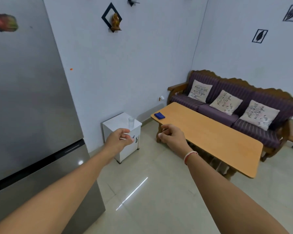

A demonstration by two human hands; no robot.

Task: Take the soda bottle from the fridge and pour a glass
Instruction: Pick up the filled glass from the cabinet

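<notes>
Grey steel fridge [29, 92] stands shut, left of the left grip [120, 137]. Both grips are loosely curled, fingers apart, holding nothing; the right grip [172, 136] hovers near a wooden worktop [210, 137]. Just beyond the left grip, a clear glass [131, 122] stands upright on a white cabinet [115, 123]. Pale floor tiles [159, 191] lie beneath; a purple sofa [227, 105] sits beyond the right grip.

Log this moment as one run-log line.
fridge shut | bottle not in view | glass on white cabinet | left hand empty | right hand empty
</notes>
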